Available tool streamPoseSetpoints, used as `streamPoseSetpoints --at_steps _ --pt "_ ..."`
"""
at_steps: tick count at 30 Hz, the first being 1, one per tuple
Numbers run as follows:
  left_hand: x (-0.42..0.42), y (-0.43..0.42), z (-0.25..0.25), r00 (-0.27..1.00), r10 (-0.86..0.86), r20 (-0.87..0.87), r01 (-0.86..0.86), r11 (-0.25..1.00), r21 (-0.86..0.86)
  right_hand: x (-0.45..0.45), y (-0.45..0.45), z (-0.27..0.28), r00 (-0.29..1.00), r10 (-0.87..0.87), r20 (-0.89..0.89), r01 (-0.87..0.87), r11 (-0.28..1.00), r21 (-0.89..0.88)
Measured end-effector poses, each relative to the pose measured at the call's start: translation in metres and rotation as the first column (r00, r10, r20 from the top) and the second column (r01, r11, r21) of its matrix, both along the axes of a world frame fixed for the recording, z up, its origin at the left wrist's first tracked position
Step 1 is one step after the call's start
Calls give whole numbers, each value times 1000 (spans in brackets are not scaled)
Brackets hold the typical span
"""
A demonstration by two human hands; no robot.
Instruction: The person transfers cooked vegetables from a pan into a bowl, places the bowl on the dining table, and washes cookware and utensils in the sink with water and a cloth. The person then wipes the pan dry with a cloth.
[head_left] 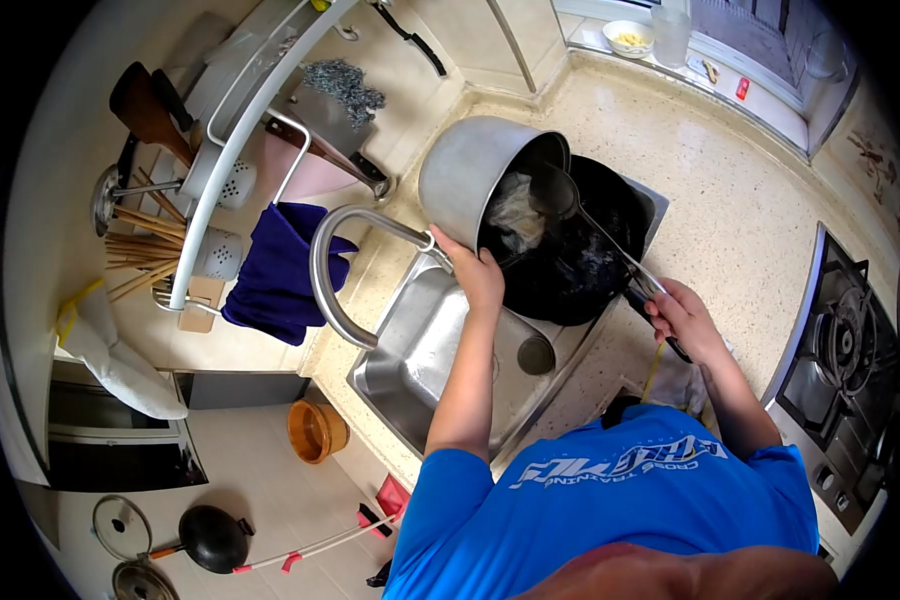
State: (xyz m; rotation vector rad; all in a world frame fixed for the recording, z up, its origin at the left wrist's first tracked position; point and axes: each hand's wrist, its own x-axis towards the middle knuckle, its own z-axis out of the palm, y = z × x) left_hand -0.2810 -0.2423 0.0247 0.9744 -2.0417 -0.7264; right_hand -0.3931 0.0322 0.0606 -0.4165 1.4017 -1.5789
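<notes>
My left hand (473, 268) grips the rim of a large grey metal pot (465, 165), which is tipped over a black wok (595, 265). A pale, wet-looking mass (515, 212) lies at the pot's mouth; its kind is unclear. In my right hand (682, 318) is the metal shaft of a ladle (555, 192), whose dark bowl sits at the pot's opening. A black handle passes under that hand, seemingly the wok's. The wok rests over one side of the steel sink (420, 335).
A curved faucet (322, 275) arches over the sink's left side. Dark blue cloth (280, 270) hangs from a wall rack holding chopsticks and knives. At the right is a gas stove (842, 345). A small bowl (628, 38) stands on the windowsill, and an orange bucket (317, 432) on the floor.
</notes>
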Motion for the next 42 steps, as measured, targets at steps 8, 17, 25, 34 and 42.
streamPoseSetpoints --at_steps 8,17,25,34,42 --pt "0 -12 6 999 -39 -11 37 989 -142 1 20 -2 999 -38 -13 38 998 55" --pt "1 -5 42 953 -144 -265 77 966 -248 3 24 -12 999 -54 7 53 996 70" --pt "16 15 54 965 -75 -251 9 968 -251 14 -18 -29 972 -53 230 9 982 186" --pt "47 7 19 880 32 -474 66 980 188 45 3 -8 496 128 -859 187 950 249" --pt "52 21 35 736 110 -668 349 784 513 71 30 9 528 -62 -847 192 980 48"
